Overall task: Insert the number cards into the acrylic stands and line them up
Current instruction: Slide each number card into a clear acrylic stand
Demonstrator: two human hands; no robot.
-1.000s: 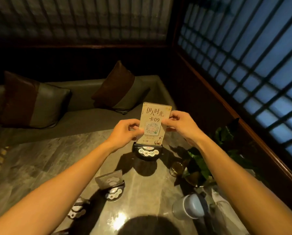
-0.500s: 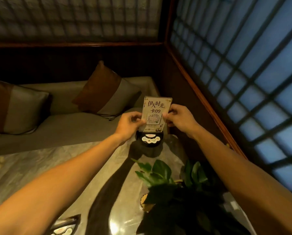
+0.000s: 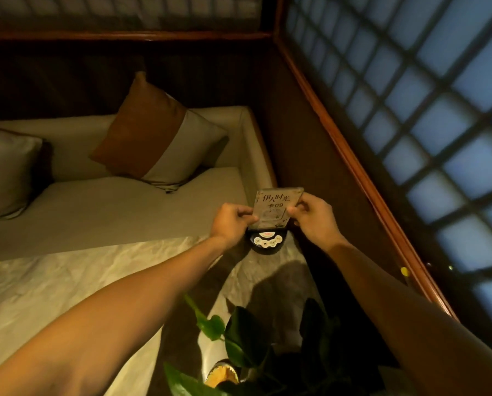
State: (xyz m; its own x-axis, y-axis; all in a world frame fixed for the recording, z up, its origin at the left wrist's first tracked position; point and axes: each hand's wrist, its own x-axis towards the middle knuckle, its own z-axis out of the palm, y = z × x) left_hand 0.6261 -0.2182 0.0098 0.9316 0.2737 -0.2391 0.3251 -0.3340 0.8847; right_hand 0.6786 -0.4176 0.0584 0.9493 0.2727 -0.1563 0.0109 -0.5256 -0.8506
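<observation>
Card [image 3: 276, 207] reads "伊人时光 卡09"; left hand [image 3: 231, 221] and right hand [image 3: 313, 221] pinch its edges above black stand base [image 3: 266, 241].

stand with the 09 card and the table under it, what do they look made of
Stand: clear, glossy sheet, likely acrylic, since the printed card shows through it; its black base looks like plastic. Table: polished stone or a marble-look surface, judging by pale veining and sheen; which one I cannot tell.

both arms stretched forward, left hand [image 3: 233, 221] and right hand [image 3: 313, 217] pinching inward, fingertips facing
</observation>
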